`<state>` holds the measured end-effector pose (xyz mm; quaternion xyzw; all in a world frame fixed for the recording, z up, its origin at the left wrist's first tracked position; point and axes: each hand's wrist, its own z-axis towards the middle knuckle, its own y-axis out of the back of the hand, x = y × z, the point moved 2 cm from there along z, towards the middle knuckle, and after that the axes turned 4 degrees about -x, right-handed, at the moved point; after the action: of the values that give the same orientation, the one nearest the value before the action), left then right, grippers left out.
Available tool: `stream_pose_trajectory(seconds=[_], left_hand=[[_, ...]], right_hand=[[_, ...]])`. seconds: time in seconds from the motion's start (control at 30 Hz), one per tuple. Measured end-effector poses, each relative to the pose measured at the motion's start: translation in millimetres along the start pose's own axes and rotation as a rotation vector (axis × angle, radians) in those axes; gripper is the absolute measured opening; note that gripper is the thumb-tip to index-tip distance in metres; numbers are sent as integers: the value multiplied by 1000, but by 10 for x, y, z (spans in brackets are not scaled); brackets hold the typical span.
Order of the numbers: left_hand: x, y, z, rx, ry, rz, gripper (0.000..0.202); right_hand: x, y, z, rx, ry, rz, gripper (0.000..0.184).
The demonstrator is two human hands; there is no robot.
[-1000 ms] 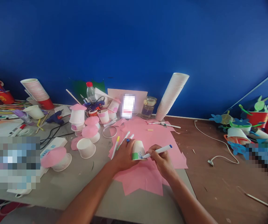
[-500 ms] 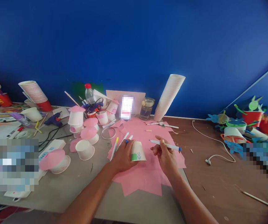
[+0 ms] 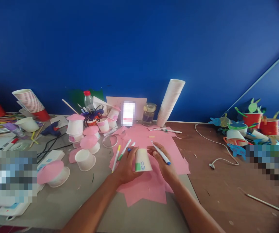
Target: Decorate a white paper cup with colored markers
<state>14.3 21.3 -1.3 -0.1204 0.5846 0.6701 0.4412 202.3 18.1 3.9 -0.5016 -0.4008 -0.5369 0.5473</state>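
Note:
My left hand (image 3: 127, 165) grips a white paper cup (image 3: 143, 158) from its left side, the cup upside down with its wide rim toward me. Its wall carries a green patch and a blue flower drawing. In my right hand (image 3: 163, 163) is a white marker with a blue end (image 3: 162, 153), its tip pointing up and left. The fingers of that hand are close to the cup's right side; whether they touch it I cannot tell. Beneath both hands lies pink paper (image 3: 145, 195) with jagged edges. A yellow-capped marker (image 3: 116, 158) and a green-tipped marker (image 3: 124, 150) lie left of the cup.
Several white cups with pink paper tops (image 3: 88, 142) stand to the left, near a power strip (image 3: 29, 194). Behind are a glass jar (image 3: 149, 114), a tall leaning cup stack (image 3: 170, 102) and a lit, blurred screen (image 3: 128, 113). A white cable (image 3: 218, 139) lies right.
My right hand has come in toward the cup, and the marker has swung from nearly level to a steeper slant. The view has shifted slightly to the right.

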Motion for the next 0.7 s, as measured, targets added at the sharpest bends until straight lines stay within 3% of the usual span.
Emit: stream_pose_trajectory(seconds=[0.2, 0.7], left_hand=[[-11, -52, -24, 37, -25, -33, 87], [3, -132, -35, 78, -12, -66, 99]], right_hand=[[6, -28, -21, 71, 10, -43, 43], [-29, -71, -67, 64, -136, -33, 49]])
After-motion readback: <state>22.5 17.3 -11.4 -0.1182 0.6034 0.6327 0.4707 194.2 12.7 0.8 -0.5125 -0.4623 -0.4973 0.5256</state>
